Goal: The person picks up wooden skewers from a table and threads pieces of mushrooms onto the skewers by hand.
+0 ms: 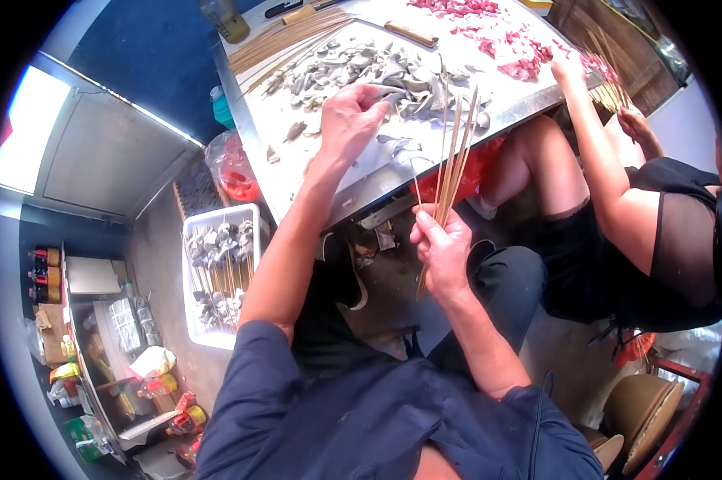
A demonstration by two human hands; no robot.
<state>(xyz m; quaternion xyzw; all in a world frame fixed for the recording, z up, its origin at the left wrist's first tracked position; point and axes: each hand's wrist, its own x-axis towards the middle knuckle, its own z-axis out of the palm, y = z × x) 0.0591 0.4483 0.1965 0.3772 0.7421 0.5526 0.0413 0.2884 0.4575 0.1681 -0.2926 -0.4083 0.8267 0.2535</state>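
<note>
My left hand (351,120) reaches over the white table top, its fingers closed at the edge of a pile of grey meat pieces (337,72); what they pinch is hard to make out. In front of the table edge, my right hand (443,250) is wrapped round a bundle of thin wooden skewers (455,164) pointing up. One skewer leans apart from the bundle, and a grey piece (401,150) is near its upper end.
More skewers (285,48) and a wooden-handled knife (411,34) lie on the table (353,196). Red meat (509,48) is at the right, by a co-worker's hand (567,68). A white tray (191,308) of filled skewers stands lower left.
</note>
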